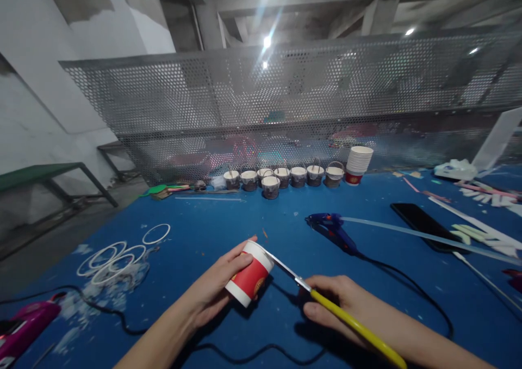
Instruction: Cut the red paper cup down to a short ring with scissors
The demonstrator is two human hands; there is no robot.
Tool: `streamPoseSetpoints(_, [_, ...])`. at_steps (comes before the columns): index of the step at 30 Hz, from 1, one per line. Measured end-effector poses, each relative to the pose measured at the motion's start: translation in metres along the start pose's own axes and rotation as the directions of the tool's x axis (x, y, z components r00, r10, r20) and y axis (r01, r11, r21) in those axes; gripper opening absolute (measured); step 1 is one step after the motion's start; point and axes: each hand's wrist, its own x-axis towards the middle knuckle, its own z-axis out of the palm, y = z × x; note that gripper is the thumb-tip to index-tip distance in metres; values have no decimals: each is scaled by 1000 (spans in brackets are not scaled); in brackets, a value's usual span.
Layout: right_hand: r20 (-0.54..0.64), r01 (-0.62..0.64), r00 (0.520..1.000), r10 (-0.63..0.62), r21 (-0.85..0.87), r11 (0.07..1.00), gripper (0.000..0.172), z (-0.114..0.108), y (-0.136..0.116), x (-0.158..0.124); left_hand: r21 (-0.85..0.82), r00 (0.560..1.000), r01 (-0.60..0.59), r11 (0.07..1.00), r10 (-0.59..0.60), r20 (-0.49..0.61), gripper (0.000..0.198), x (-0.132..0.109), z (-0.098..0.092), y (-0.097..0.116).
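My left hand (214, 287) grips a red and white paper cup (249, 275), tipped on its side with the rim pointing up and away. My right hand (332, 301) holds yellow-handled scissors (326, 304). Their metal blades reach left to the cup's rim and touch it there. Both hands hover just above the blue table (261, 217), near its front edge.
A blue glue gun (332, 230) with a black cord lies right of centre, with a black phone (424, 222) beyond it. Several cut cup rings (118, 252) lie at left. A row of small cup baskets (281, 176) and a cup stack (358, 165) line the perforated metal screen (285, 102). A pink tool (24, 325) is at bottom left.
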Motion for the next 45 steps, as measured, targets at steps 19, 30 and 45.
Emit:
streamPoseSetpoints(19, [-62,40,997,-48,-122,992,37,8,7,1,-3,1000,24,1000,-24,17,69,-3,1,0])
streamPoseSetpoints(30, [-37,27,999,-30,-73,997,40,8,5,5,60,999,44,997,-45,28,71,2,-7,-2])
streamPoseSetpoints(45, [-8,29,1000,-30,-73,997,40,2,0,4,75,995,68,995,-73,70,69,1,-4,-2])
